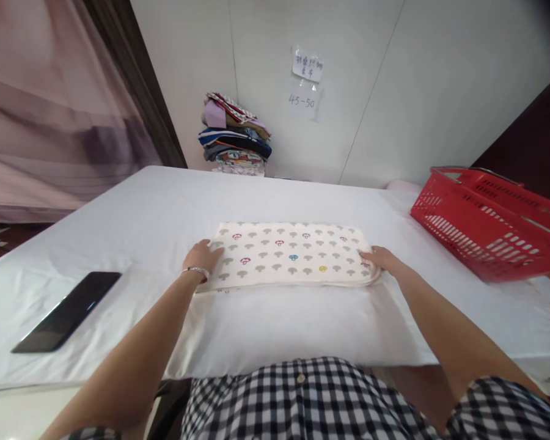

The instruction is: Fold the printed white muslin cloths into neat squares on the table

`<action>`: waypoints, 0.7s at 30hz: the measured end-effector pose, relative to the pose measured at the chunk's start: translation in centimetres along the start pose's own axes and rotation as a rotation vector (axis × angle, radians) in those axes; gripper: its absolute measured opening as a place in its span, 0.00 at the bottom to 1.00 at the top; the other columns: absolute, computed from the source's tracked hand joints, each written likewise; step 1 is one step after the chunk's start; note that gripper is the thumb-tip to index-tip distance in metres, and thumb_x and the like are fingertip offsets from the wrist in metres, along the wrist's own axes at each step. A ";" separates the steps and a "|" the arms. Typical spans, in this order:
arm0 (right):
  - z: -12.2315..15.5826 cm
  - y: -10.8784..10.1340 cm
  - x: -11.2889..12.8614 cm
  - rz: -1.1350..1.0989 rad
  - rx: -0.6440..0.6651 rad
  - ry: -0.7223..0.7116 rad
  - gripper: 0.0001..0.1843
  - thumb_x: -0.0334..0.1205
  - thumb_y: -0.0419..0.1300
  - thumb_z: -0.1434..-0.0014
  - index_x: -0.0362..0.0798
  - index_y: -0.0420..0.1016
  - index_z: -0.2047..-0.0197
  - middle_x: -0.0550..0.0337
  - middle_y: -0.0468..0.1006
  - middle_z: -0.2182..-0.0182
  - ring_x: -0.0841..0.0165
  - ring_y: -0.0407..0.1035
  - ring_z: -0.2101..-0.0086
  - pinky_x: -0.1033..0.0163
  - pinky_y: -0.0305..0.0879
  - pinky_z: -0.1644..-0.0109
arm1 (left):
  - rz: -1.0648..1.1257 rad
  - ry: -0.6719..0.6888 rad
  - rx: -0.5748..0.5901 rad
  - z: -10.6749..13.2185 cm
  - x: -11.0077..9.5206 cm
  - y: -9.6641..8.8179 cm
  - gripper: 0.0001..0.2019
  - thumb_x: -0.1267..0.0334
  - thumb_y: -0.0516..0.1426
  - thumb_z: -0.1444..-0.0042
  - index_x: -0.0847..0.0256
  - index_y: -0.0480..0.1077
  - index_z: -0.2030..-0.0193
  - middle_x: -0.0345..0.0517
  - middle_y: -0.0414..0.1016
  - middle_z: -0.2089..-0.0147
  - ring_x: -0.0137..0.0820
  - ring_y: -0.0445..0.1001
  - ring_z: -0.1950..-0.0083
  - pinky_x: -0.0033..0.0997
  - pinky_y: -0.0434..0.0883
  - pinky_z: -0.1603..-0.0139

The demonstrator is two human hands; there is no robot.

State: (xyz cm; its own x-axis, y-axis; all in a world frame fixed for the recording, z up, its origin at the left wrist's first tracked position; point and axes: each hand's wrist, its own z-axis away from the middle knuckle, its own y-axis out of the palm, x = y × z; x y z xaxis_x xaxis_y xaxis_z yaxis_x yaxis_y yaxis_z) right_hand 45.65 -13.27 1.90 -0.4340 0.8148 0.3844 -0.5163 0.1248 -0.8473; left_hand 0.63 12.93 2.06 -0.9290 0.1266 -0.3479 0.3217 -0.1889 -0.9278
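A folded cream cloth (pixel 293 252) printed with small mushrooms lies flat as a long rectangle in front of me, its layers showing along the near edge. My left hand (pixel 200 259), with a bracelet at the wrist, grips its left end, thumb on top. At the opposite end, my right hand (pixel 379 258) holds the rounded right edge between thumb and fingers. Part of the fingers on each hand is hidden by the cloth or the hand itself.
The cloth rests on a table covered in white fabric (pixel 302 330). A black phone-like slab (pixel 68 311) lies to the left. A red plastic basket (pixel 490 226) stands at right. Stacked folded fabrics (pixel 236 137) rise at the back, near paper signs (pixel 307 66) on the wall.
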 end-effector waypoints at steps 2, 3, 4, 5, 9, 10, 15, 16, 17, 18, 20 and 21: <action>0.2 0.1 -0.2 -0.091 0.021 0.025 0.33 0.52 0.61 0.53 0.40 0.66 0.47 0.41 0.73 0.54 0.56 0.71 0.61 0.59 0.69 0.67 | 0.035 -0.042 0.044 -0.5 0.2 -0.3 0.32 0.47 0.52 0.53 0.67 0.62 0.44 0.60 0.69 0.48 0.46 0.69 0.49 0.41 0.67 0.53; 0.3 0.2 -0.3 -0.132 0.010 0.031 0.35 0.52 0.61 0.53 0.41 0.64 0.46 0.40 0.72 0.52 0.57 0.71 0.61 0.60 0.69 0.68 | 0.048 -0.053 0.075 -0.8 0.3 -0.5 0.31 0.47 0.53 0.54 0.67 0.65 0.47 0.60 0.71 0.50 0.47 0.70 0.51 0.41 0.68 0.54; 0.4 0.2 -0.4 -0.170 -0.007 0.035 0.38 0.52 0.62 0.54 0.41 0.62 0.44 0.40 0.70 0.50 0.57 0.71 0.60 0.61 0.69 0.68 | 0.064 -0.055 0.105 -1.0 0.4 -0.6 0.29 0.47 0.54 0.55 0.67 0.67 0.51 0.60 0.72 0.52 0.47 0.71 0.53 0.41 0.69 0.56; 0.5 0.3 -0.5 -0.204 -0.022 0.041 0.40 0.52 0.63 0.54 0.41 0.59 0.42 0.40 0.68 0.48 0.57 0.70 0.59 0.61 0.69 0.68 | 0.083 -0.054 0.132 -1.2 0.4 -0.8 0.27 0.48 0.55 0.56 0.67 0.69 0.55 0.60 0.73 0.53 0.47 0.72 0.54 0.41 0.69 0.58; 1.1 0.2 -0.4 -0.345 0.081 0.014 0.41 0.51 0.63 0.54 0.44 0.56 0.40 0.44 0.69 0.48 0.60 0.71 0.58 0.61 0.70 0.65 | 0.212 -0.049 0.164 -1.0 0.3 -1.5 0.22 0.48 0.57 0.58 0.66 0.71 0.63 0.58 0.75 0.58 0.44 0.74 0.59 0.38 0.70 0.62; 1.3 0.1 -0.4 -0.399 0.110 -0.010 0.40 0.50 0.62 0.53 0.44 0.56 0.40 0.45 0.70 0.49 0.61 0.71 0.59 0.62 0.70 0.64 | 0.246 -0.048 0.153 -0.7 0.3 -1.7 0.21 0.48 0.57 0.57 0.65 0.70 0.64 0.56 0.75 0.59 0.42 0.74 0.60 0.36 0.70 0.64; 2.7 0.8 -0.6 -0.489 0.007 -0.069 0.48 0.52 0.61 0.51 0.45 0.42 0.34 0.43 0.66 0.46 0.60 0.71 0.56 0.60 0.70 0.59 | 0.269 -0.014 0.017 -0.3 0.9 -2.9 0.18 0.48 0.55 0.56 0.61 0.68 0.65 0.47 0.75 0.65 0.39 0.73 0.62 0.33 0.69 0.66; 3.0 1.1 -0.8 -0.448 -0.002 -0.077 0.48 0.53 0.60 0.51 0.45 0.43 0.34 0.43 0.65 0.45 0.60 0.70 0.55 0.59 0.69 0.58 | 0.246 -0.018 0.016 -0.5 1.3 -2.9 0.18 0.48 0.56 0.57 0.60 0.68 0.65 0.47 0.75 0.64 0.39 0.73 0.62 0.33 0.69 0.66; 3.1 1.4 -1.0 -0.401 -0.008 -0.088 0.48 0.54 0.60 0.51 0.45 0.44 0.35 0.43 0.64 0.44 0.59 0.69 0.54 0.59 0.68 0.56 | 0.221 -0.024 0.030 -0.7 1.7 -2.8 0.18 0.48 0.56 0.57 0.61 0.68 0.66 0.48 0.75 0.64 0.40 0.73 0.62 0.33 0.69 0.66; 3.2 1.7 -1.2 -0.343 -0.019 -0.093 0.48 0.54 0.60 0.52 0.44 0.45 0.35 0.44 0.64 0.44 0.59 0.68 0.52 0.59 0.67 0.53 | 0.195 -0.031 0.055 -1.0 2.1 -2.6 0.17 0.48 0.56 0.57 0.61 0.68 0.67 0.49 0.75 0.64 0.40 0.73 0.62 0.34 0.69 0.66; 3.2 2.1 -1.3 -0.195 -0.056 -0.097 0.48 0.54 0.60 0.52 0.43 0.46 0.35 0.44 0.64 0.44 0.57 0.66 0.51 0.57 0.64 0.50 | 0.151 -0.033 0.082 -1.4 2.8 -2.1 0.17 0.48 0.56 0.58 0.61 0.68 0.69 0.50 0.75 0.64 0.41 0.73 0.62 0.35 0.69 0.66; 3.1 2.2 -1.2 -0.105 -0.075 -0.103 0.48 0.54 0.60 0.53 0.43 0.45 0.35 0.43 0.65 0.45 0.56 0.66 0.50 0.55 0.63 0.49 | 0.142 -0.029 0.075 -1.6 3.0 -1.9 0.17 0.48 0.56 0.58 0.60 0.68 0.70 0.51 0.75 0.65 0.41 0.73 0.62 0.35 0.69 0.66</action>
State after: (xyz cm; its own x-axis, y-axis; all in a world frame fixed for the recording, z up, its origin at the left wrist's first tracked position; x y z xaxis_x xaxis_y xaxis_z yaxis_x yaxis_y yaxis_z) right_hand 42.77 -15.71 0.73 -0.4560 0.7329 0.5050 -0.5083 0.2513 -0.8237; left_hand -2.46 15.20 2.57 -0.8805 0.0650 -0.4696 0.4365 -0.2752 -0.8566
